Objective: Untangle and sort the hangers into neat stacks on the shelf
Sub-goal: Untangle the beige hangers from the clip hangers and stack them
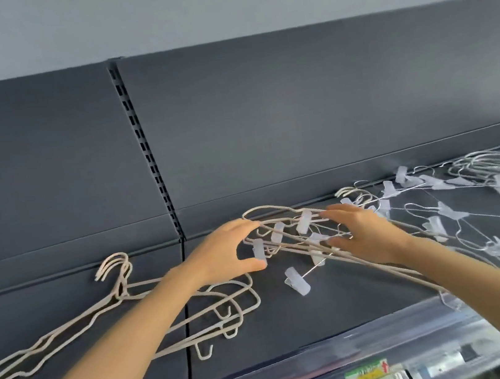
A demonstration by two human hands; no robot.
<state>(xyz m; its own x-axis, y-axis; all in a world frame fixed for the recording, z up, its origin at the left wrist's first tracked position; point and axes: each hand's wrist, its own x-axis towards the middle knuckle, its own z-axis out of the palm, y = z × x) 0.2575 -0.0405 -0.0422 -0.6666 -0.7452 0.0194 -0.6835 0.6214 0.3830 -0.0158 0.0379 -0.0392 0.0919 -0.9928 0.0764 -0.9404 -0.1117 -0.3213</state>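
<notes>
Dark shelf (341,312): plain hangers (121,289) roughly stacked left, clip hangers (450,213) strewn right. Left hand (228,251) and right hand (368,230) each grasp the tangled bundle (302,223) between; most sorting seems undone.

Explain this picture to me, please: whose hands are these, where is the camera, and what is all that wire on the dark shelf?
No machine here: a person works bare-handed, and the one camera sits on their head, looking forward and down, so you see what they see. The dark grey metal shelf carries clothes hangers. At the left lies a pile of beige wire hangers. In the middle is a tangle of beige hangers and translucent plastic clips; the left hand curves round one end and the right hand lies on the other. Whether the fingers truly grip it, I cannot tell. Further right lie thin silver clip hangers, loosely scattered.
</notes>
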